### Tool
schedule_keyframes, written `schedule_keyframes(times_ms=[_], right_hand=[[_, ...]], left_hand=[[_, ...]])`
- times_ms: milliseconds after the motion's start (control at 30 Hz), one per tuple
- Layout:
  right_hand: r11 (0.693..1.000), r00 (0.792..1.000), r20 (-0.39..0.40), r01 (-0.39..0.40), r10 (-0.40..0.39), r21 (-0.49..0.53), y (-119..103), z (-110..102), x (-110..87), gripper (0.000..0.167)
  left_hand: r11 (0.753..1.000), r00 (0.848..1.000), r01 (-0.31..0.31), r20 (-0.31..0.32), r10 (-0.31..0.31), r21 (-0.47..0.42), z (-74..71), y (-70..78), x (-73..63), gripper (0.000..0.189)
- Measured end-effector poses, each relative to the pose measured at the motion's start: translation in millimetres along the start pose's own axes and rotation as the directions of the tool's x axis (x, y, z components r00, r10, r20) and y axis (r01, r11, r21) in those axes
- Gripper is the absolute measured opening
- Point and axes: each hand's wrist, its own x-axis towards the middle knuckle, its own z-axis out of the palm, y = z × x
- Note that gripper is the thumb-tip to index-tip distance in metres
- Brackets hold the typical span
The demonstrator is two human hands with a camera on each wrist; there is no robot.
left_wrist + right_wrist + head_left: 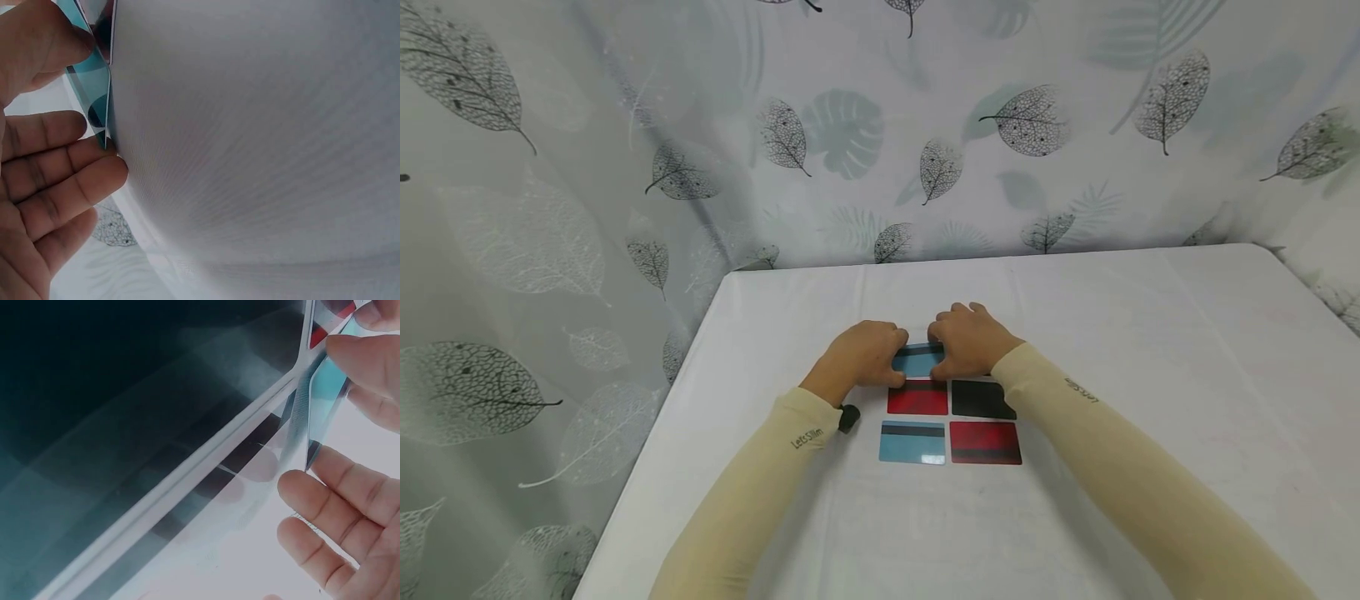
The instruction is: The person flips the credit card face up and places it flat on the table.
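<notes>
Both hands hold a blue card (917,362) with a dark stripe at the top of a small group of cards. My left hand (863,354) pinches its left end, and my right hand (973,342) pinches its right end. In the left wrist view, the thumb lies against the blue card (94,78). The right wrist view has the thumb and index finger at the blue card (327,390), which looks slightly raised at its edge. Just below lie a red card (917,402) and a black card (981,402), then another blue card (912,452) and another red card (985,435).
The cards lie on a white-covered table (1150,375). Behind it and to the left hangs a leaf-patterned curtain (865,200). A small black object (848,418) shows at the left sleeve cuff.
</notes>
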Motion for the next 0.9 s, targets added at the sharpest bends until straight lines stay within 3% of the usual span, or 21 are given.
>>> schedule_keyframes(times_ms=[267,567,900], right_hand=[[1.000,1.000,-0.011,0.006,-0.006,0.002,0.9,1.2,0.0,0.047],[0.998,0.998,-0.047,0.042,-0.044,-0.046,0.3,1.3,-1.0,0.051],[0.993,0.993,-0.094,0.064,-0.074,-0.104,-1.5,0.8,-2.9,0.049]], left_hand=[[0.999,0.999,-0.029,-0.023,0.030,0.016,1.5,0.1,-0.7,0.033],[1.000,0.999,-0.022,-0.033,0.022,0.009,2.5,-1.0,-1.6,0.034],[0.999,0.996,-0.029,-0.082,0.031,0.026,2.5,-2.6,-6.3,0.055]])
